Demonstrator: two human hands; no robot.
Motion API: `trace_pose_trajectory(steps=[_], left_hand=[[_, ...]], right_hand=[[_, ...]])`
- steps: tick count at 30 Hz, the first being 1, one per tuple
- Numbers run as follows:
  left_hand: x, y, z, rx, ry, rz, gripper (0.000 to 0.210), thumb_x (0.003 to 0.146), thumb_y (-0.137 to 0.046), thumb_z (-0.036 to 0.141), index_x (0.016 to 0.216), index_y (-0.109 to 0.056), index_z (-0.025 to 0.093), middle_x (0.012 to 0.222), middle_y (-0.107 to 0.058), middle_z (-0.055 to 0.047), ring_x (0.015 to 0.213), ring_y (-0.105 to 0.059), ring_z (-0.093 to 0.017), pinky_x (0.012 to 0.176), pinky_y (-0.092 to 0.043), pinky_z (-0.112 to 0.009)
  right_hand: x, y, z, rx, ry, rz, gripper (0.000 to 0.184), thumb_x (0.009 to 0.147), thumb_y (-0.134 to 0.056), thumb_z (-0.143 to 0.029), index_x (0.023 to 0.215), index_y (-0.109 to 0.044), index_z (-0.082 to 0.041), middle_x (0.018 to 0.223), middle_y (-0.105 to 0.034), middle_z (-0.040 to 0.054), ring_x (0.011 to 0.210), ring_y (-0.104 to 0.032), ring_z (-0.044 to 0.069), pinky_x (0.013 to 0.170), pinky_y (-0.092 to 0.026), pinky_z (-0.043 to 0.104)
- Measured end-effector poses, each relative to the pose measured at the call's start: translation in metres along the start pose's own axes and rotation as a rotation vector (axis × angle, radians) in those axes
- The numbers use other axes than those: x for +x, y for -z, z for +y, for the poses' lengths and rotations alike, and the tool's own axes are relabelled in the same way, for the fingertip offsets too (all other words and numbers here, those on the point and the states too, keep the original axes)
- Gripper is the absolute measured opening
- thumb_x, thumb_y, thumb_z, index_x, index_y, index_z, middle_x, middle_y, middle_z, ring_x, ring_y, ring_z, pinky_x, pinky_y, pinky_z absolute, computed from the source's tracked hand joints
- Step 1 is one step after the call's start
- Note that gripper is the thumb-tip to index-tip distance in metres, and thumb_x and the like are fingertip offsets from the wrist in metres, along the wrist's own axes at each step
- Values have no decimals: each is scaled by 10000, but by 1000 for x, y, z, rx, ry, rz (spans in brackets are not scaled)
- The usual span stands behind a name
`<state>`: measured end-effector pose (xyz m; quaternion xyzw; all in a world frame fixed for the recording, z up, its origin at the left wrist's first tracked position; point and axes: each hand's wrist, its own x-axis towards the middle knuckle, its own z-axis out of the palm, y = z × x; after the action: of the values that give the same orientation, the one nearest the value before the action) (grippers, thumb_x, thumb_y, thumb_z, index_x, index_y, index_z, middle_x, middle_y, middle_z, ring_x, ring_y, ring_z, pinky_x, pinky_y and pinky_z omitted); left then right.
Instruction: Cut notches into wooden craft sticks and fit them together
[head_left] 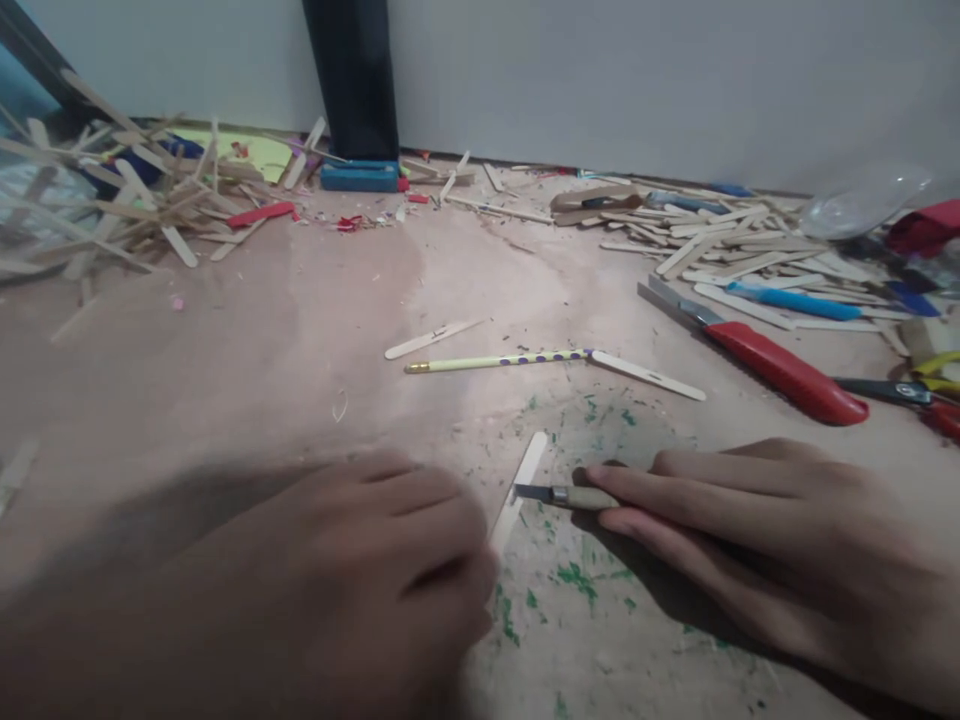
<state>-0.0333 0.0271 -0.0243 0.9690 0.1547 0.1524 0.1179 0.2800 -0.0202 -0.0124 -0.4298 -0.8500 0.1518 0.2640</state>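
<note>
My left hand [390, 570], a little blurred, is closed at the lower end of a wooden craft stick [532, 455] lying slanted on the work surface. Its fingertips are partly hidden. My right hand [772, 540] grips the wooden handle of a small carving tool [585, 497]. The tool's short flat metal blade touches the stick near its middle, where a small notch or mark shows. Beyond the hands lie a spotted yellow pencil [487, 362] and two more craft sticks, a left one [427, 340] with a cut in it and a right one [649, 376] with a slot.
A red-handled cutter [787, 370] and scissors [892, 390] lie at the right. Behind them is a heap of craft sticks [720, 240] with a blue pen [795, 300]. Another messy heap [150, 190] is at the back left. Green marks [577, 580] stain the surface.
</note>
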Motion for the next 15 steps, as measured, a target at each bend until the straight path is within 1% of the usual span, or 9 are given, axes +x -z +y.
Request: trace_pose_trajectory(steps=[3, 5, 6, 8, 10, 11, 13, 15], left_hand=[[2, -2, 4, -27, 53, 34, 194, 1154, -581, 340, 1209, -760, 290, 1219, -776, -19, 1069, -731, -196, 988, -615, -331], [1, -2, 6, -58, 68, 37, 234, 1166, -550, 346, 1202, -772, 284, 1270, -767, -21, 1166, -735, -200, 1051, -628, -323], [0, 0, 7, -75, 58, 32, 243, 1165, -540, 315, 1187, -780, 283, 1277, -767, -18, 1208, -735, -200, 1079, -632, -319], [-2, 3, 8, -96, 25, -14, 270, 1149, -531, 219, 1176, -791, 285, 1291, -773, -7, 1272, -733, -196, 1113, -637, -309], [-5, 5, 9, -103, 22, -49, 314, 1136, -518, 152, 1188, -795, 290, 1313, -778, 7, 1306, -733, -188, 1106, -650, -296], [-5, 4, 10, -105, 31, -53, 323, 1136, -515, 145, 1201, -794, 294, 1328, -779, 12, 1320, -732, -187, 1097, -657, -292], [-5, 1, 14, -99, 87, 8, 312, 1145, -519, 177, 1216, -794, 305, 1345, -779, 10, 1351, -724, -195, 1088, -665, -293], [-2, -2, 19, -85, 123, 80, 296, 1152, -525, 208, 1212, -799, 304, 1343, -783, 1, 1357, -720, -192, 1108, -658, -287]], right_hand=[[-2, 2, 2, -22, -10, -15, 251, 1165, -587, -216, 1165, -834, -172, 757, -771, 37, 530, -703, 152, 448, -458, 351], [-2, 3, 2, -29, -10, -24, 258, 1177, -576, -228, 1173, -828, -174, 753, -761, 28, 544, -705, 147, 462, -468, 345], [-2, 4, 2, -28, -11, -29, 264, 1183, -570, -239, 1173, -825, -173, 738, -747, 20, 546, -703, 145, 465, -474, 343], [-1, 6, 1, -28, -19, -25, 288, 1194, -549, -258, 1165, -820, -166, 715, -725, 14, 547, -702, 144, 468, -482, 339], [0, 7, 0, -53, -17, -27, 285, 1194, -551, -270, 1155, -817, -174, 705, -708, 6, 531, -680, 141, 458, -467, 343], [0, 8, -1, -72, -10, -29, 271, 1190, -561, -270, 1159, -815, -181, 699, -697, 0, 522, -666, 139, 451, -453, 344], [-1, 8, -2, -94, 2, -26, 246, 1178, -579, -244, 1146, -816, -187, 668, -661, -18, 493, -627, 132, 442, -427, 347], [-2, 6, -2, -94, 2, -14, 249, 1174, -578, -232, 1135, -818, -176, 674, -669, -10, 492, -625, 135, 451, -429, 348]])
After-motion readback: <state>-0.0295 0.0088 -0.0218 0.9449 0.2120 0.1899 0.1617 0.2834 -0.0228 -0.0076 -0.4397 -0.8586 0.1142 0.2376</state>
